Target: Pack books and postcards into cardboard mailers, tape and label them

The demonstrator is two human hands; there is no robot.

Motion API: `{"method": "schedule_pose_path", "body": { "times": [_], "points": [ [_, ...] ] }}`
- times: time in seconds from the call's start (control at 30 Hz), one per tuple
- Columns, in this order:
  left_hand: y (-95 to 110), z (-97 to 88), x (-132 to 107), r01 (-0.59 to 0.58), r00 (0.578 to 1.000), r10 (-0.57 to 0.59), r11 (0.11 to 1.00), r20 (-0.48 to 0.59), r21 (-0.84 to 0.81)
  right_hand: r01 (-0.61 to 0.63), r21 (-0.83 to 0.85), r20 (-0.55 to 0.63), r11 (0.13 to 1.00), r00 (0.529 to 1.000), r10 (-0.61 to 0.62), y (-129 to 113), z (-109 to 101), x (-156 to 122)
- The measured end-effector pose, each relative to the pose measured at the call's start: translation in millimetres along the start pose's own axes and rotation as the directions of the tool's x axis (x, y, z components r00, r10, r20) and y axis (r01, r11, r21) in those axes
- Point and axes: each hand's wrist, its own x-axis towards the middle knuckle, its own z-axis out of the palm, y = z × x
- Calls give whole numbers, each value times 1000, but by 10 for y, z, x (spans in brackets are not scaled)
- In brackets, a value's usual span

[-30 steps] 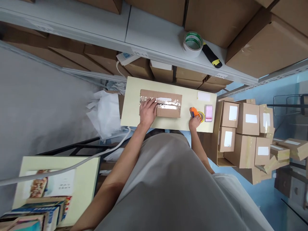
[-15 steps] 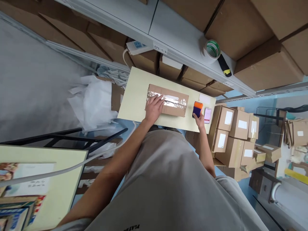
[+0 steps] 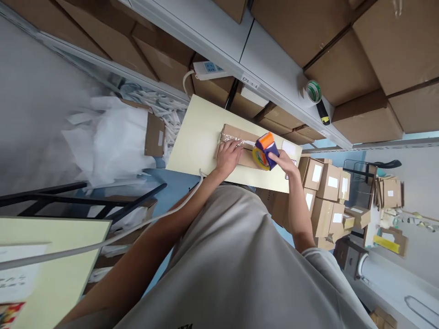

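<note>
A long cardboard box (image 3: 248,158) lies on the pale yellow tabletop (image 3: 192,141), with shiny clear tape along its upper side. My left hand (image 3: 229,155) rests flat on the box's left part, fingers stretched out over it. My right hand (image 3: 281,160) grips a purple and orange tape dispenser (image 3: 268,145), which is over the right end of the box. The roll in the dispenser shows a yellow rim. Whether the dispenser touches the box I cannot tell. A phone (image 3: 291,170) lies partly hidden behind my right wrist.
A grey shelf (image 3: 274,68) runs above the table, bearing a tape roll (image 3: 313,92), a black and yellow cutter (image 3: 323,113) and large cartons. Labelled boxes (image 3: 322,196) are stacked at the right. White packing sheets (image 3: 120,132) stand at the left. A grey cable (image 3: 137,230) crosses the lower left.
My right hand has lifted the tape dispenser from the table's right side and brought it left over the box. My left hand stays on the box. The view has shifted slightly.
</note>
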Motion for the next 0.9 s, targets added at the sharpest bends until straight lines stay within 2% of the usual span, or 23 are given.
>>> {"method": "schedule_pose_path", "body": {
  "times": [0.13,0.23,0.3,0.37,0.4,0.47,0.53,0.57,0.67,0.8,0.9],
  "points": [
    [69,-72,9,22,1000,-22,998,-7,-55,-15,-128,182,992,983,38,-240,61,217],
    [108,-143,5,60,998,-65,987,-27,-146,4,-203,234,979,971,45,-324,56,355],
    [112,-208,0,98,990,-122,955,-71,-280,-5,-244,253,970,965,69,-349,46,418],
    [104,-286,1,166,964,-243,864,-106,-475,-18,-273,270,962,958,95,-360,37,460],
    [98,-327,6,211,944,-319,789,-91,-577,-18,-286,281,958,954,101,-364,34,474],
    [91,-405,26,310,900,-436,598,24,-740,-7,-312,306,950,946,107,-372,33,492],
    [98,-469,50,393,867,-468,433,170,-812,3,-338,329,941,937,115,-386,35,501],
    [106,-495,58,419,856,-469,385,217,-823,2,-351,334,936,934,123,-396,37,503],
    [132,-546,64,453,832,-492,337,256,-825,-12,-381,326,925,934,146,-433,49,502],
    [126,-561,61,521,777,-542,265,321,-811,-34,-379,323,925,932,166,-487,78,495],
    [97,-532,81,547,761,-542,237,358,-803,-39,-374,322,927,932,169,-530,108,485]
  ]
}}
